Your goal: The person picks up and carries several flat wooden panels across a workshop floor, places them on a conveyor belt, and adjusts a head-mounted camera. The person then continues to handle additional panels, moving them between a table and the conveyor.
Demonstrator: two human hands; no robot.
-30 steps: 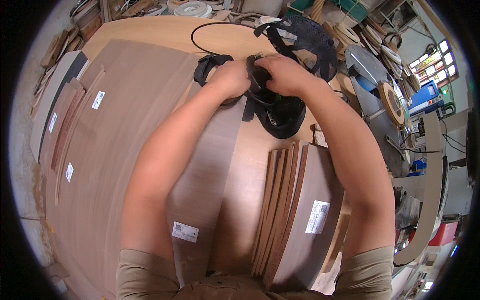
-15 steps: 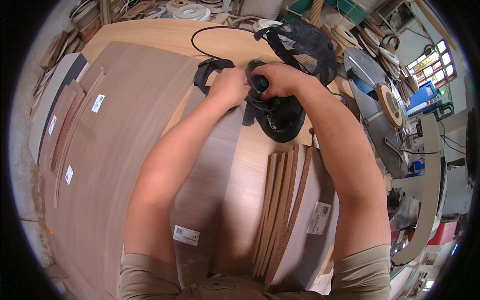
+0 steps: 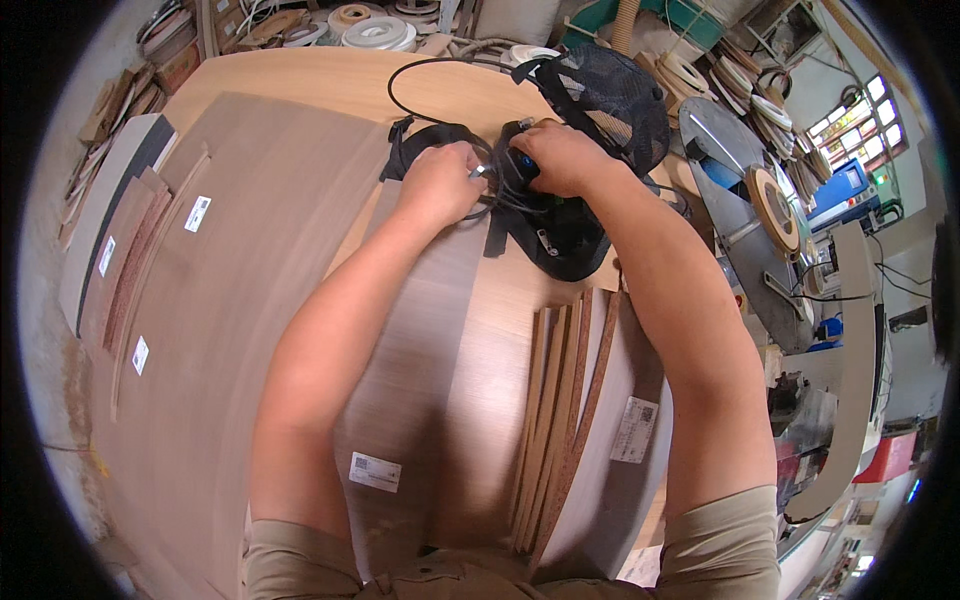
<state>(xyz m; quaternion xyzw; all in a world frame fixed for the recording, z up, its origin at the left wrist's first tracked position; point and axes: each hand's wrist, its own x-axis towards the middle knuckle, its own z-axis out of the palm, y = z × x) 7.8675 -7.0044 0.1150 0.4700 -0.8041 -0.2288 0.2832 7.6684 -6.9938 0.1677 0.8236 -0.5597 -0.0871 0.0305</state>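
Two grips are full at the counter's [image 3: 300, 70] far middle: my left hand [image 3: 438, 185] pinches what looks like a silver cable plug [image 3: 480, 171], my right hand [image 3: 562, 158] holds a blue-lit black device [image 3: 523, 160]. I'd steady the device and keep the black cable [image 3: 389, 88] slack, unsnagged.

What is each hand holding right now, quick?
Left hand: closed, holding what looks like a silvery plug.
Right hand: closed, holding a small black device.
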